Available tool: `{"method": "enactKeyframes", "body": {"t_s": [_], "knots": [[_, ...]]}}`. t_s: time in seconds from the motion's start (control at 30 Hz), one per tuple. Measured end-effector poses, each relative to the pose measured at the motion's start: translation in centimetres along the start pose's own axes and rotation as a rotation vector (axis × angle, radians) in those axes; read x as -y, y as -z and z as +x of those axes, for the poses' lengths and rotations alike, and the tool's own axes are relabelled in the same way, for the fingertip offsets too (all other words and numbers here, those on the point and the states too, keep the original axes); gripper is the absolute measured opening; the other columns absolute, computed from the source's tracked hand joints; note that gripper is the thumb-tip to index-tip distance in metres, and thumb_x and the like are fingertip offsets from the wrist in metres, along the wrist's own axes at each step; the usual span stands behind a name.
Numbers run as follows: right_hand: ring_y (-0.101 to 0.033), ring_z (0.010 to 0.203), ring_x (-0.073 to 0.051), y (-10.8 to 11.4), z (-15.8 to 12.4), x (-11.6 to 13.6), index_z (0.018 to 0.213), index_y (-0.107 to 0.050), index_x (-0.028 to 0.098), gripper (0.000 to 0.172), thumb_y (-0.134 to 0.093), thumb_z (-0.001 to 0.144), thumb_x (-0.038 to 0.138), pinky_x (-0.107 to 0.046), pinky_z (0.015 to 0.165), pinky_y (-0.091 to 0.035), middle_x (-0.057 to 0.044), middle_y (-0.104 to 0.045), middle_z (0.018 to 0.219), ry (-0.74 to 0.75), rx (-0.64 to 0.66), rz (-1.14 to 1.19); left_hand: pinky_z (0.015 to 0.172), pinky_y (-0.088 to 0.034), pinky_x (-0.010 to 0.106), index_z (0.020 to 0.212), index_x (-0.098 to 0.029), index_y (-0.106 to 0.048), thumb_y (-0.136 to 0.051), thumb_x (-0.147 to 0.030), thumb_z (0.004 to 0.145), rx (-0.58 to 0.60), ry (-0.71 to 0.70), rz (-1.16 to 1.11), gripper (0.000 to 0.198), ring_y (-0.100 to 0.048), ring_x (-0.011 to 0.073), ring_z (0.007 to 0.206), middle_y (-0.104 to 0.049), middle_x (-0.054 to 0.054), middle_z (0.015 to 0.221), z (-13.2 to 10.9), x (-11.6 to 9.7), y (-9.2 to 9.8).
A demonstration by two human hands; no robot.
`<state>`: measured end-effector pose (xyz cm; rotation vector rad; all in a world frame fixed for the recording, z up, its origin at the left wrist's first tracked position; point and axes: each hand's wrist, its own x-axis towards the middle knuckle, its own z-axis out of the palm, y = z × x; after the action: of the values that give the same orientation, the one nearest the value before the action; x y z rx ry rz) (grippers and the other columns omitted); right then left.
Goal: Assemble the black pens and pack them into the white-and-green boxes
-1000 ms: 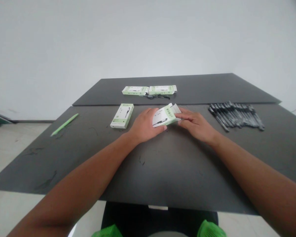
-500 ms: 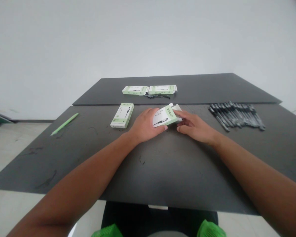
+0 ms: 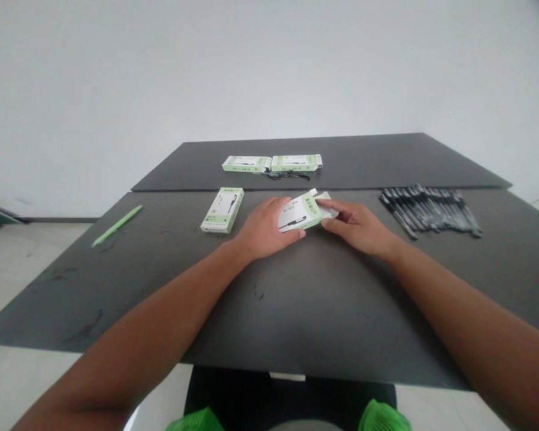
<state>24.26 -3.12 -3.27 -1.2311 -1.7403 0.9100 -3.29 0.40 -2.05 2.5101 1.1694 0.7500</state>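
Note:
My left hand (image 3: 266, 230) is wrapped over the left part of a white and green pen box (image 3: 300, 212), thumb along its near side. The box's right end is open, with its flaps sticking out. At that end my right hand (image 3: 354, 224) pinches a flap between thumb and forefinger; its other fingers are partly hidden. A second pen box (image 3: 223, 210), closed at the ends that show, lies to the left of my left hand. Right of my right hand, several black pens (image 3: 431, 209) lie side by side in a row.
Two more pen boxes (image 3: 247, 163) lie end to end on the back table (image 3: 363, 160), with a few dark pens (image 3: 290, 175) just before them. A green pen (image 3: 117, 225) lies at the left of the front table (image 3: 296, 311). A seam divides the two tables.
The thumb and forefinger of my right hand have come closer together on the flap at the open end. My left hand and the box have barely moved.

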Motion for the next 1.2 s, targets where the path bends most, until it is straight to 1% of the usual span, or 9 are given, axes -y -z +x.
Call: {"method": "enactKeyframes", "body": {"t_s": [0.2,0.37,0.43,0.5,0.57,0.63,0.77,0.97,1.2], "knots": [[-0.077,0.099,-0.028,0.6,0.2,-0.5,0.124,-0.084,0.024,0.044,-0.087,0.093,0.055,-0.047,0.095,-0.063,-0.007,-0.085,0.115,0.0,-0.051,0.031,0.12,-0.054,0.058,0.152,-0.021,-0.061,-0.088,-0.053,0.087,-0.009,0.017,-0.014,0.078,-0.067,0.0388,0.137,-0.071,0.017,0.146,-0.1,-0.1,0.3],[-0.075,0.092,-0.026,0.7,0.3,-0.2,0.105,-0.08,0.024,0.036,-0.088,0.092,0.057,-0.045,0.09,-0.064,-0.006,-0.083,0.103,0.007,-0.063,0.031,0.119,-0.055,0.057,0.153,-0.021,-0.061,-0.088,-0.053,0.086,-0.003,0.02,-0.01,0.078,-0.068,0.0383,0.135,-0.072,0.017,0.144,-0.1,0.0,0.3],[-0.076,0.095,-0.026,0.7,0.3,0.0,0.115,-0.076,0.025,0.043,-0.094,0.087,0.052,-0.046,0.091,-0.065,-0.007,-0.082,0.116,0.008,-0.085,0.094,0.121,-0.054,0.058,0.154,-0.021,-0.061,-0.088,-0.055,0.086,0.008,0.017,-0.012,0.08,-0.068,0.0387,0.138,-0.071,0.017,0.148,-0.1,0.2,0.3],[-0.078,0.101,-0.026,0.8,0.3,0.3,0.136,-0.07,0.027,0.064,-0.098,0.081,0.045,-0.047,0.093,-0.066,-0.011,-0.078,0.138,-0.002,-0.073,0.173,0.125,-0.052,0.058,0.155,-0.02,-0.06,-0.087,-0.056,0.087,0.023,0.0,-0.019,0.081,-0.066,0.0393,0.143,-0.068,0.018,0.154,-0.1,0.3,0.4],[-0.079,0.108,-0.028,0.9,0.3,0.7,0.156,-0.059,0.029,0.087,-0.099,0.079,0.041,-0.049,0.095,-0.067,-0.014,-0.071,0.153,-0.039,-0.014,0.23,0.128,-0.049,0.058,0.156,-0.019,-0.06,-0.087,-0.055,0.087,0.046,-0.026,-0.027,0.082,-0.064,0.0395,0.147,-0.067,0.019,0.158,-0.1,0.5,0.4],[-0.078,0.116,-0.031,1.1,0.2,1.0,0.165,-0.053,0.029,0.097,-0.099,0.08,0.039,-0.05,0.096,-0.068,-0.017,-0.066,0.161,-0.082,0.054,0.259,0.129,-0.049,0.058,0.156,-0.018,-0.06,-0.087,-0.055,0.087,0.072,-0.051,-0.033,0.083,-0.064,0.0397,0.147,-0.067,0.02,0.159,-0.2,0.6,0.5],[-0.076,0.123,-0.032,1.4,0.1,1.3,0.156,-0.063,0.027,0.086,-0.099,0.079,0.038,-0.049,0.099,-0.067,-0.015,-0.068,0.159,-0.085,0.14,0.272,0.129,-0.049,0.059,0.158,-0.019,-0.06,-0.087,-0.054,0.087,0.099,-0.078,-0.034,0.083,-0.063,0.0399,0.148,-0.067,0.02,0.159,-0.3,0.5,0.6],[-0.076,0.099,-0.025,1.6,0.2,1.3,0.13,-0.076,0.024,0.06,-0.099,0.077,0.041,-0.044,0.089,-0.065,-0.009,-0.083,0.118,-0.11,0.122,0.252,0.128,-0.05,0.059,0.158,-0.021,-0.06,-0.086,-0.055,0.088,0.095,-0.079,-0.037,0.082,-0.064,0.0392,0.147,-0.067,0.019,0.158,-0.2,0.4,0.7],[-0.075,0.099,-0.025,1.3,0.0,1.5,0.125,-0.074,0.026,0.056,-0.098,0.077,0.04,-0.044,0.091,-0.063,-0.007,-0.082,0.113,-0.065,0.089,0.247,0.127,-0.051,0.058,0.157,-0.02,-0.061,-0.086,-0.053,0.088,0.084,-0.085,-0.044,0.081,-0.065,0.039,0.145,-0.068,0.019,0.157,-0.3,0.4,0.8]]}}
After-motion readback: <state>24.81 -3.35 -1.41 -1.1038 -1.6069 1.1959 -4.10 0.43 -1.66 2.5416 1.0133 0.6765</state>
